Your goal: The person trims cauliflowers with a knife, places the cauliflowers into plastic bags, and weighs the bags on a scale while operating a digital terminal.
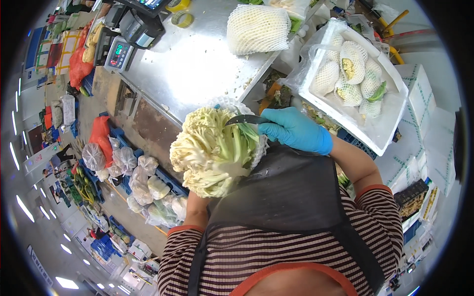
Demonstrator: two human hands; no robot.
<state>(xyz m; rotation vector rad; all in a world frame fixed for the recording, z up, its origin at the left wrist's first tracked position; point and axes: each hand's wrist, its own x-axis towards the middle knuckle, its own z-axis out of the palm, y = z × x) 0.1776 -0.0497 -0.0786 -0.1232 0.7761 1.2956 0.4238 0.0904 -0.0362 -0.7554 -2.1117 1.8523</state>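
A head of cauliflower (pixel 211 148) with pale green stalks is held up in front of my apron, its cut stem side turned towards me. My left hand (pixel 217 106) is almost wholly hidden behind it; only a bit of blue glove shows at its far edge, and my forearm leads up beneath it. White foam netting (pixel 261 150) lies around the far and right sides of the head. In its blue glove, my right hand (pixel 296 129) grips a small curved knife (pixel 246 119). The dark blade reaches over the stalks and leaves, its tip at the florets.
Ahead is a metal table (pixel 155 70) with a digital scale (pixel 119 54), yellow tape rolls (pixel 182 19) and a foam-netted bundle (pixel 258 29). A white foam box (pixel 392 122) to the right holds several netted cauliflowers (pixel 353 63). Bagged vegetables (pixel 142 181) sit on blue pallets at left.
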